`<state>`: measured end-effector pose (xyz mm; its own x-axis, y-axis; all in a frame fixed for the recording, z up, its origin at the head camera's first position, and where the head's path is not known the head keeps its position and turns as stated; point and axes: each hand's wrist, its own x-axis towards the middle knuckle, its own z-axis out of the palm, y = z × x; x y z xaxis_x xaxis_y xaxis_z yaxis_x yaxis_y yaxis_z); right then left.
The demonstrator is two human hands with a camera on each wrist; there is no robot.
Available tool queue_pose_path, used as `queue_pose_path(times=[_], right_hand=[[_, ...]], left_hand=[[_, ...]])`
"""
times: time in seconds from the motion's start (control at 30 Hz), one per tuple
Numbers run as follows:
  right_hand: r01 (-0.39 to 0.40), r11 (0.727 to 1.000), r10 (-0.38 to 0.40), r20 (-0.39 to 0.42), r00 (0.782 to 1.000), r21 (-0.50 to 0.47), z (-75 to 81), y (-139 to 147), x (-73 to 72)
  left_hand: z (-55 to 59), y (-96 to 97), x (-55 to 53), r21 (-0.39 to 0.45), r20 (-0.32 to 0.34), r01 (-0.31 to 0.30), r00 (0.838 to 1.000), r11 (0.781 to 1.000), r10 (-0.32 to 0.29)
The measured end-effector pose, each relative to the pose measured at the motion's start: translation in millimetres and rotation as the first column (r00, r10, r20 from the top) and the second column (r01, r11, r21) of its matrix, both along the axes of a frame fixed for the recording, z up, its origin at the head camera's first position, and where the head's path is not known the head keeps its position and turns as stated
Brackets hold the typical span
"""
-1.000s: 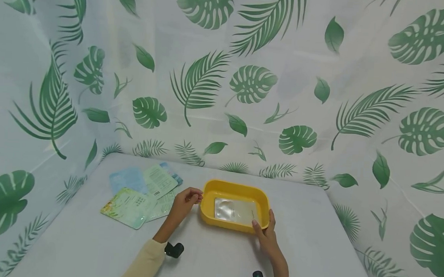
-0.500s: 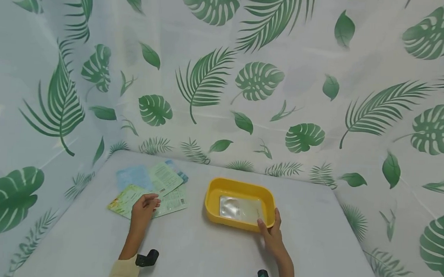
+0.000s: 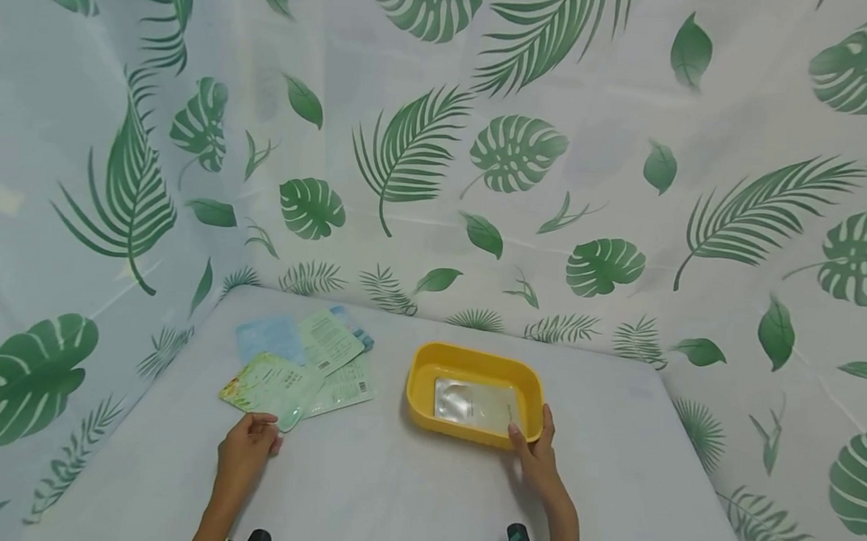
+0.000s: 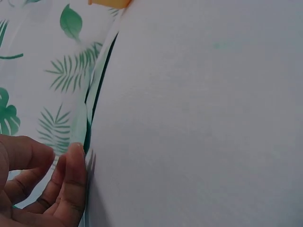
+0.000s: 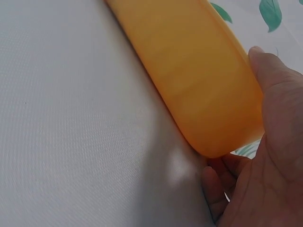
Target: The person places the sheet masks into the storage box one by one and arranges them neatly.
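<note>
My right hand (image 3: pixel 537 461) grips the near right corner of a yellow plastic tray (image 3: pixel 459 432), its thumb over the rim and its fingers around the outside. Inside the tray lies a silver sheet mask packet (image 3: pixel 471 403). In the right wrist view the tray's yellow wall (image 5: pixel 189 71) runs up from the table beside the thumb. My left hand (image 3: pixel 246 448) is at the near edge of a green packet with yellow flowers (image 3: pixel 272 384), holding nothing. Seen from the left wrist, its fingertips (image 4: pixel 75 153) are right beside the packet's edge, with thumb and fingers loosely bent.
Beyond the flowered packet several others overlap: a light blue one (image 3: pixel 271 338), a pale green one (image 3: pixel 332 341), a second green one (image 3: pixel 344 388) and a darker blue one (image 3: pixel 358 329). A leaf-printed curtain (image 3: pixel 424 157) borders the white table (image 3: pixel 395 495) behind and at the sides.
My left hand has moved from the tray's left end, leftward and nearer, to the near edge of the flowered packet. The right hand keeps its grip on the tray. The head view has shifted slightly.
</note>
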<state>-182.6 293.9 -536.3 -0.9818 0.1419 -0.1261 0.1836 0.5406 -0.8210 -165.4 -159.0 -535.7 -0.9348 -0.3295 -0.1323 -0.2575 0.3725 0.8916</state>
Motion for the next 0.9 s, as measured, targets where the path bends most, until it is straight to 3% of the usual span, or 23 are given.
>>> queue_pose_path(times=[0.1, 0.17, 0.33, 0.53, 0.77, 0.9], right_hand=[[-0.007, 1.0, 0.007, 0.002, 1.0, 0.002, -0.9, -2, -1.2], [-0.012, 1.0, 0.012, -0.007, 1.0, 0.002, -0.7, -2, -1.9], [-0.009, 1.0, 0.009, -0.018, 1.0, 0.005, 2.1, -3, -2.5], [0.002, 1.0, -0.002, -0.023, 1.0, -0.01, 1.4, -2, -3.1], [0.009, 1.0, -0.009, 0.012, 1.0, -0.004, 0.5, -3, -2.8], [0.004, 1.0, -0.004, 0.009, 1.0, 0.0, 1.7, -3, -3.1]], left_hand=[[-4.5, -8.9, 5.6, -0.022, 0.029, -0.004, 1.0, 1.0, 0.004], [-7.3, -16.1, 5.3, -0.048, 0.003, -0.022, 1.0, 0.999, 0.022], [-11.6, -35.6, -8.8, -0.079, -0.101, -0.136, 0.987, 0.988, 0.127], [-14.9, -53.5, -29.0, -0.057, -0.159, -0.235, 0.961, 0.97, 0.224], [-15.7, -66.0, -41.2, -0.078, -0.102, -0.185, 0.979, 0.98, 0.177], [-14.1, -67.9, -47.7, -0.134, -0.098, -0.153, 0.985, 0.979, 0.14]])
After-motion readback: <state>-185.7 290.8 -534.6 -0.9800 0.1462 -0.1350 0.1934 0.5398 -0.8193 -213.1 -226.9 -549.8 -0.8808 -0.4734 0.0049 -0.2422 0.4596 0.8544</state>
